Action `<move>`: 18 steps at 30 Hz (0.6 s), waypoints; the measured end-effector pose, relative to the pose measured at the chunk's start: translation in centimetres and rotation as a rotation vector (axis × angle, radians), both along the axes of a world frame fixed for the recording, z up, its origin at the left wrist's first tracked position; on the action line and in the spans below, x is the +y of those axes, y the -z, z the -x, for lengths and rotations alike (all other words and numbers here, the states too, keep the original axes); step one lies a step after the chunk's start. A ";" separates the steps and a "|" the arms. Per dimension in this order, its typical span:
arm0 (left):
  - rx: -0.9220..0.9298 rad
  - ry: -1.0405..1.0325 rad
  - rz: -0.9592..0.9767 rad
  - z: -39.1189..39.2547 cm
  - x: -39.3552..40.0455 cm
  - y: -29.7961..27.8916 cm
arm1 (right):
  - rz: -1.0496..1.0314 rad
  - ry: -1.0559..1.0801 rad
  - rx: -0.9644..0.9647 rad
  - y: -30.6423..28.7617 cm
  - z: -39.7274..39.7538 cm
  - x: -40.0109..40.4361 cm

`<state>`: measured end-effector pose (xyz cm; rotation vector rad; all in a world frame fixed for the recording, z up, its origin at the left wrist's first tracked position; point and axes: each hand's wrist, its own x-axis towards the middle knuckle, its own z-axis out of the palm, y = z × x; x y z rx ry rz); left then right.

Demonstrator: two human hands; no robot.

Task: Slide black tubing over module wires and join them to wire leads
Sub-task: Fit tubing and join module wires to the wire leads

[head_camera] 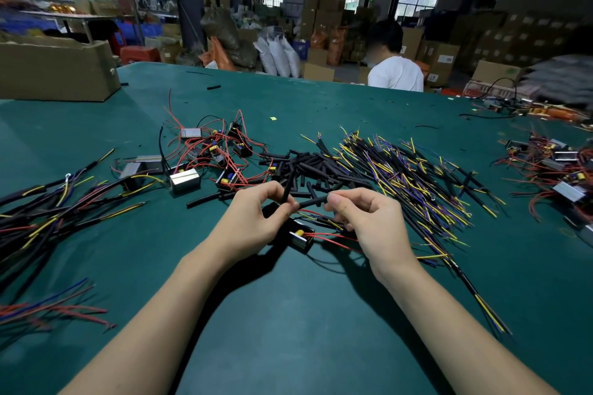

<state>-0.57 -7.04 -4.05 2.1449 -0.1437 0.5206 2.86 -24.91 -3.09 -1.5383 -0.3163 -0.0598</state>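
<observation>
Two tubes are up off the tabletop (288,314) right now: my left hand (256,221) pinches one tube (287,191) upright between thumb and fingers, and my right hand (365,218) pinches a second tube (313,201) lying crosswise, its near end touching the left fingertips. Just below my hands a module (300,237) rests with its red wires (330,236) still bare, so I judge neither tube is on a wire yet and no joint is made on this unit. Spare tubing (308,167) is heaped just beyond my hands, leads (414,179) fan out to the right, and untouched modules (211,151) lie to the left. Further left, a bundle (48,205) looks already sleeved. No writing on the parts is legible; box labels in the background are too small to read.
</observation>
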 end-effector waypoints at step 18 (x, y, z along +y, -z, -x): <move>-0.104 0.039 0.064 0.0 -1.1 -0.2 | 0.109 -0.057 0.006 0.1 -0.1 0.8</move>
